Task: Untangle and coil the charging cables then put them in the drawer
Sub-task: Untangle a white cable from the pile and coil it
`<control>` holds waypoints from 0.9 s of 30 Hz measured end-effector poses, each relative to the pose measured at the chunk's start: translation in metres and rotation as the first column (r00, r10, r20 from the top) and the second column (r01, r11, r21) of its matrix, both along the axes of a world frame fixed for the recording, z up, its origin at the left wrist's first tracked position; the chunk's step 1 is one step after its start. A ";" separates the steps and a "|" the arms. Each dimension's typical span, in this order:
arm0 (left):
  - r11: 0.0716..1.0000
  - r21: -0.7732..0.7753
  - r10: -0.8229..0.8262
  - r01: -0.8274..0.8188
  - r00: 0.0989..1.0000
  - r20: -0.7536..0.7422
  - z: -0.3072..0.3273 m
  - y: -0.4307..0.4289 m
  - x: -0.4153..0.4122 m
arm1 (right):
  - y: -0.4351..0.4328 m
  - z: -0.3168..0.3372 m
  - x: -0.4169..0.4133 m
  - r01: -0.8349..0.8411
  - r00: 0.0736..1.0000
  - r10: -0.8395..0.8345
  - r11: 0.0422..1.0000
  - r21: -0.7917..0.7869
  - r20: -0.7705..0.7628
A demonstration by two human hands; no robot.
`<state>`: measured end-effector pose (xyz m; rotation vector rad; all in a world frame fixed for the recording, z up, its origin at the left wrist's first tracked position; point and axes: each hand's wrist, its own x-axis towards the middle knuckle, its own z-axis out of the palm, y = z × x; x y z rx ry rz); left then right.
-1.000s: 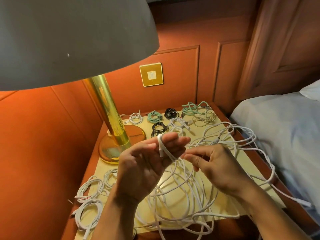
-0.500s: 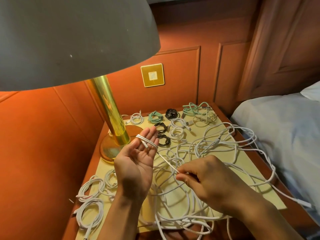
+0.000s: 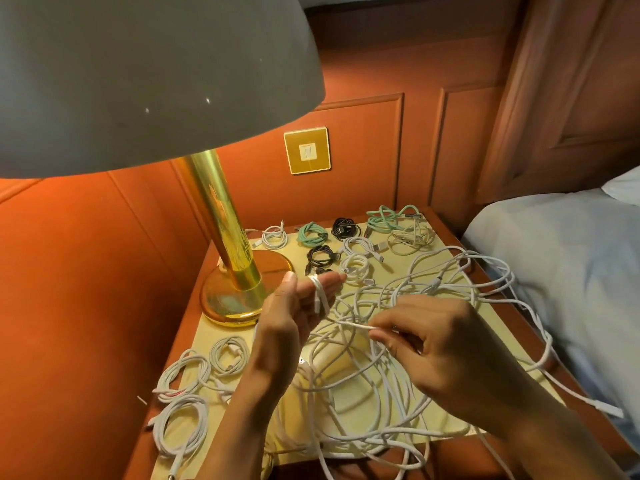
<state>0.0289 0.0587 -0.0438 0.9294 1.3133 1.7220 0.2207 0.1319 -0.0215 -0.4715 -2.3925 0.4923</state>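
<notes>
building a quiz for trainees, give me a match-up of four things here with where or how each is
1 left hand
2 right hand
3 green coil
4 lamp

a stands on the table's left side
b lies between a white coil and a black coil
c pinches a taut white cable
d has that cable wound round its fingers

Pairs: 1-d, 2-c, 3-b, 4-a

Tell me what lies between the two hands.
Head view: a white cable runs from wraps on the left hand to the pinching right hand.
</notes>
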 end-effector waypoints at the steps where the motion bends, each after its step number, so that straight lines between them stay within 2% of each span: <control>1: 0.998 -0.051 -0.038 0.035 0.998 -0.058 -0.002 0.001 0.000 | 0.002 0.001 0.001 0.007 1.000 -0.006 1.000 0.025 -0.025; 5: 0.973 -0.195 -0.169 0.120 0.951 -0.257 -0.003 0.000 0.004 | 0.005 0.007 0.004 0.031 0.993 -0.016 0.991 0.130 -0.114; 9: 0.920 -0.286 -0.342 0.269 0.907 -0.248 0.004 -0.002 0.009 | 0.006 0.016 0.006 0.089 0.973 -0.029 0.964 0.252 -0.230; 13: 0.859 -0.330 -0.478 0.392 0.845 -0.239 0.006 -0.004 0.015 | 0.009 0.021 0.005 0.153 0.948 -0.054 0.941 0.300 -0.313; 21: 0.808 -0.175 -0.581 0.563 0.810 -0.081 0.013 -0.009 0.014 | 0.030 0.005 -0.002 0.148 0.922 -0.123 0.988 0.039 -0.368; 24: 0.811 -0.044 -0.582 0.583 0.812 0.038 0.020 -0.009 0.013 | 0.035 -0.003 -0.006 0.099 0.937 -0.142 0.984 -0.150 -0.318; 27: 0.830 0.124 -0.558 0.544 0.810 0.179 0.021 -0.010 0.010 | 0.037 -0.009 -0.008 0.085 0.967 -0.151 0.950 -0.301 -0.204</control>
